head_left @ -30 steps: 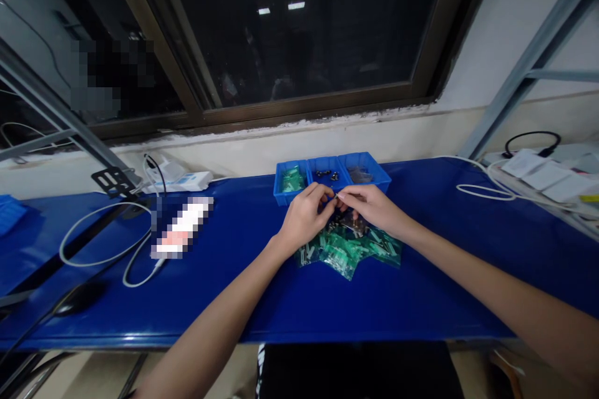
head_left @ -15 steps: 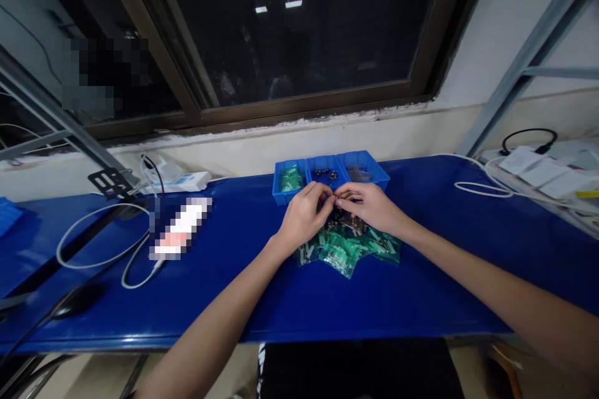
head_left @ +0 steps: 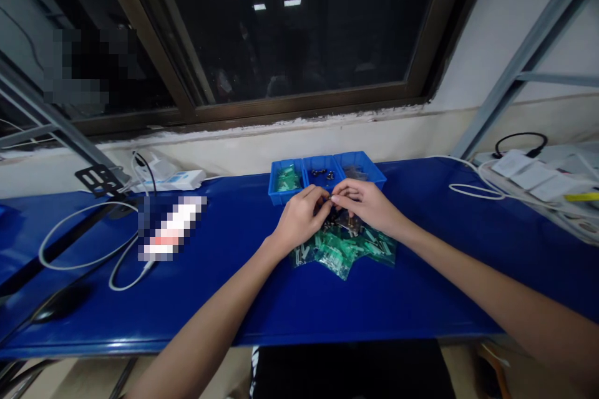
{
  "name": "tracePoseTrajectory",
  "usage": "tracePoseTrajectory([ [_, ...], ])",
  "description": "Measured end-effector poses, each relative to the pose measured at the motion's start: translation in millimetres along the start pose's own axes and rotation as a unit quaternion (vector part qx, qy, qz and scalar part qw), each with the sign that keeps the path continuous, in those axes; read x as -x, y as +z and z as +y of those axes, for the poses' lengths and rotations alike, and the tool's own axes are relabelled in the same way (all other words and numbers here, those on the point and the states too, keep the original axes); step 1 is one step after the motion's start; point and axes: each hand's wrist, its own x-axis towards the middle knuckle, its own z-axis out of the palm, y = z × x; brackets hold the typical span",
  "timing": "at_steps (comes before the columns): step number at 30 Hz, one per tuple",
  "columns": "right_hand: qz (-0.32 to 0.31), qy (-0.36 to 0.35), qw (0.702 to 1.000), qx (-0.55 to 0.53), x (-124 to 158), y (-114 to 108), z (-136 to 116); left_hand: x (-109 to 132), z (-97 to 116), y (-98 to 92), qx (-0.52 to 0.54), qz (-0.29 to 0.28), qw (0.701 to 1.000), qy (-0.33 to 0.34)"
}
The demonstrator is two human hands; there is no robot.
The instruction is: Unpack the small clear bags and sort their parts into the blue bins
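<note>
My left hand (head_left: 304, 215) and my right hand (head_left: 362, 202) meet fingertip to fingertip, both pinched closed. Whatever sits between their tips is too small to name. Beneath the hands lies a pile of small dark and metallic parts (head_left: 353, 224), partly covered by my fingers. Green plastic packets (head_left: 337, 252) with pale strips inside spread out in front of it. Just behind the hands stand three joined blue bins: the left bin (head_left: 276, 198) has green packets, the middle bin (head_left: 318, 162) several small dark parts, and the right bin (head_left: 369, 165) clear packets.
The blue table (head_left: 224, 299) runs below a dark window. On the left are a pixelated phone-like object (head_left: 175, 224) on a white cable, a power strip (head_left: 175, 181) and a black mouse (head_left: 58, 305). White adapters (head_left: 528, 171) and cables crowd the right end.
The view has shifted slightly, so most things sit a little further left. Both hands keep their fingertips together over the pile; the right hand's fingers have moved slightly.
</note>
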Motion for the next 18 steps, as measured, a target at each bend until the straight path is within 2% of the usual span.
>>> tracePoseTrajectory([
  [12,0.011,-0.009,0.999,0.038,0.6,1.3,-0.6,1.2,2.5,-0.6,-0.021,-0.007,1.000,-0.002],
  [18,-0.040,0.003,0.999,0.021,0.9,2.7,2.1,0.1,4.1,-2.3,-0.032,0.013,0.999,0.001],
])
